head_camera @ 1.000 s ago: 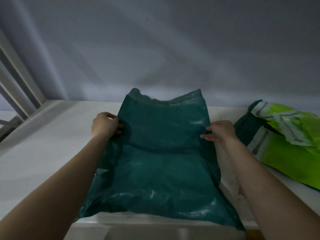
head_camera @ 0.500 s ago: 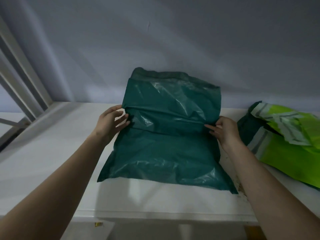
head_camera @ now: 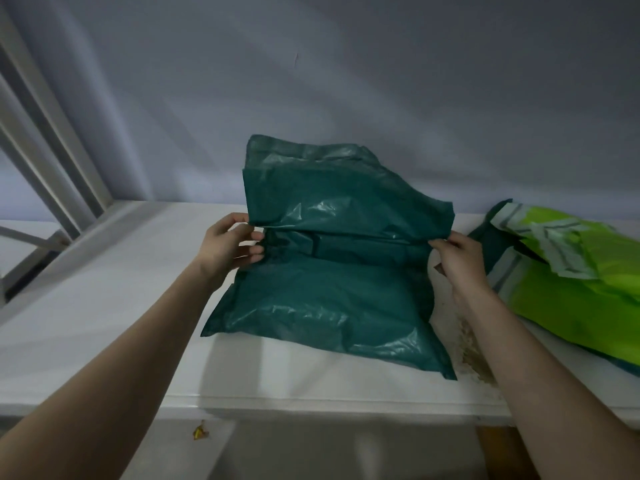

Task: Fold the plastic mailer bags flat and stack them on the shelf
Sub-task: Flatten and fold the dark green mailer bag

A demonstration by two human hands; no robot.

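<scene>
My left hand [head_camera: 230, 245] and right hand [head_camera: 457, 252] each pinch a side edge of the dark green mailer bag [head_camera: 325, 271] at its crease, holding the upper half raised to fold forward. Its lower half lies on the white shelf [head_camera: 104, 306]; green bags [head_camera: 568, 271] lie just right.

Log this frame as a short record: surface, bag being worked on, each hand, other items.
surface: white shelf against a wall
bag in work: dark green mailer bag, lower part on the shelf, upper part raised
left hand: pinches the bag's left edge
right hand: pinches the bag's right edge
other items: lime green bags piled to the right
</scene>
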